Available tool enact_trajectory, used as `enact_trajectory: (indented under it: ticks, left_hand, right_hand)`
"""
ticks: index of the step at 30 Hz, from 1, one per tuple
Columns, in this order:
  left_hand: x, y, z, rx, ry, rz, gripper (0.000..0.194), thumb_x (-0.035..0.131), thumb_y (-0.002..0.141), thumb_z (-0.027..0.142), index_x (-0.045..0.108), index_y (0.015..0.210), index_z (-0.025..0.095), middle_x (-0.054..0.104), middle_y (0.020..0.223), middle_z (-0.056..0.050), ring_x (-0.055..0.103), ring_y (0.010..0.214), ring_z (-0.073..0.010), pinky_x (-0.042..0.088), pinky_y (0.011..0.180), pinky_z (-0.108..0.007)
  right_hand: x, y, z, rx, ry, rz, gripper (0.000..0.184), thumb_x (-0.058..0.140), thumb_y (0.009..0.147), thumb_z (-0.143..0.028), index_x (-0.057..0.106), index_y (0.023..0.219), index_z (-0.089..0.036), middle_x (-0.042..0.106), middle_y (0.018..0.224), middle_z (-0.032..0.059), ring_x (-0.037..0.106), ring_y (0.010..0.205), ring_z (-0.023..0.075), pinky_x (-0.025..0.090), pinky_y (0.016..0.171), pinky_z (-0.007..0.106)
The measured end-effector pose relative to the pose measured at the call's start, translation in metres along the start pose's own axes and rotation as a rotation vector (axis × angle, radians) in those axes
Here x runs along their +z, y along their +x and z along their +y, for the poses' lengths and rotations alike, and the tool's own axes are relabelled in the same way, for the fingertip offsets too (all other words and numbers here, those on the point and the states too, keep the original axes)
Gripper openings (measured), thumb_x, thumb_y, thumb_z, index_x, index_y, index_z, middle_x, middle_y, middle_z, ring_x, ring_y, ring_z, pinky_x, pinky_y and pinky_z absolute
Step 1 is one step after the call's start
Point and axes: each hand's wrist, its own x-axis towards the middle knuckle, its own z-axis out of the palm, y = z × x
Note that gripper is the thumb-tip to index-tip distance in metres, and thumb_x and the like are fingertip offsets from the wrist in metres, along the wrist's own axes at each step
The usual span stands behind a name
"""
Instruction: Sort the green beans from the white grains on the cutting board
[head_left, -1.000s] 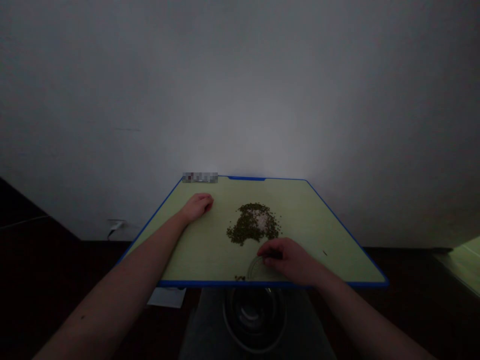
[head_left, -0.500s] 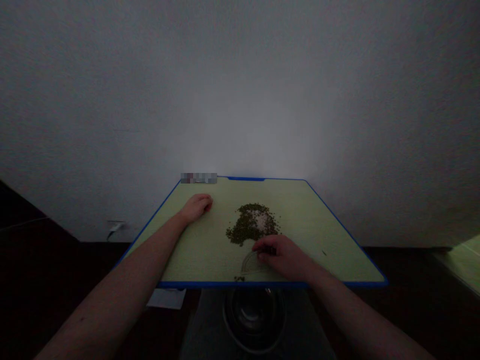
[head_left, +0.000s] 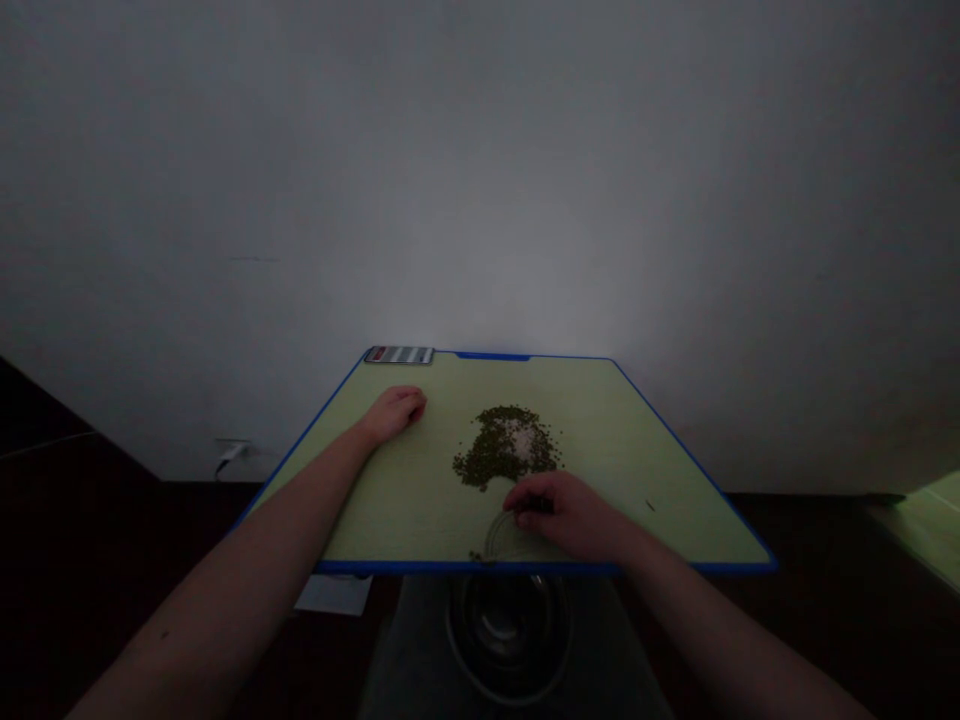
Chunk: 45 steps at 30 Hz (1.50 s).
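Observation:
My right hand (head_left: 574, 515) is closed on a clear, curved protractor (head_left: 493, 535) near the front edge of the table. The protractor's far part is hidden under my fingers. Beside its lower left end lie a few loose green beans (head_left: 475, 555). Just beyond this hand spreads a heap of small green beans (head_left: 487, 455), with a patch of pale grains (head_left: 523, 437) on its right side. My left hand (head_left: 397, 412) rests on the table's left part, fingers curled in with nothing seen in them.
The pale folding table (head_left: 420, 520) has a blue rim and stands against a wall. A phone (head_left: 400, 355) lies at its far left corner. Below the front edge sits a metal bowl (head_left: 510, 640). A small dark sliver (head_left: 650, 505) lies at the right.
The protractor has shifted slightly toward the front edge with my right hand, and fewer loose beans show beside its end. My left hand stays in place.

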Motion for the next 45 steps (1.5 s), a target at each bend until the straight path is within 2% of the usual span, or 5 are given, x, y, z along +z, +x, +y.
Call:
enact_trajectory:
  ticks: [10,17,21,41,45]
  left_hand:
    - [0.0,0.0,-0.002,0.017,0.016,0.002,0.028,0.04,0.072,0.035,0.047,0.052,0.017,0.04,0.043,0.004,0.038,0.044,-0.01,0.03,0.046,-0.024]
    - [-0.001,-0.003,0.007,0.025,0.027,0.003,0.026,0.039,0.07,0.034,0.046,0.051,0.017,0.041,0.044,0.003,0.038,0.045,-0.0101,0.03,0.046,-0.024]
    - [0.0,-0.003,0.009,0.033,0.027,0.001,0.026,0.04,0.07,0.033,0.045,0.05,0.017,0.041,0.044,0.003,0.038,0.045,-0.0101,0.03,0.048,-0.024]
    - [-0.001,-0.001,0.002,0.006,0.01,-0.002,0.027,0.04,0.072,0.034,0.046,0.052,0.017,0.039,0.043,0.003,0.037,0.044,-0.0105,0.029,0.046,-0.024]
    - [0.0,-0.002,0.004,0.007,0.019,0.001,0.027,0.04,0.072,0.033,0.045,0.051,0.017,0.041,0.044,0.003,0.038,0.045,-0.0103,0.029,0.047,-0.024]
  right_hand:
    - [-0.003,-0.002,0.002,0.009,0.018,0.024,0.023,0.055,0.07,-0.015,0.067,0.09,-0.016,0.067,0.078,0.0031,0.06,0.073,0.0144,0.045,0.066,0.025]
    - [0.013,0.012,-0.007,-0.057,0.009,0.074,0.025,0.053,0.073,-0.015,0.067,0.093,-0.019,0.068,0.087,0.0027,0.06,0.078,0.0142,0.045,0.07,0.025]
    - [0.018,0.016,-0.01,-0.068,-0.027,0.043,0.025,0.053,0.073,-0.015,0.067,0.093,-0.02,0.067,0.081,0.0015,0.059,0.072,0.013,0.044,0.066,0.024]
    - [0.003,-0.001,-0.007,-0.023,-0.027,0.01,0.023,0.054,0.072,-0.016,0.068,0.09,-0.018,0.067,0.082,0.003,0.06,0.076,0.0151,0.045,0.069,0.026]
    - [0.001,-0.008,-0.003,0.023,-0.017,0.011,0.022,0.054,0.073,-0.017,0.067,0.09,-0.018,0.067,0.081,0.0029,0.06,0.074,0.015,0.045,0.066,0.025]
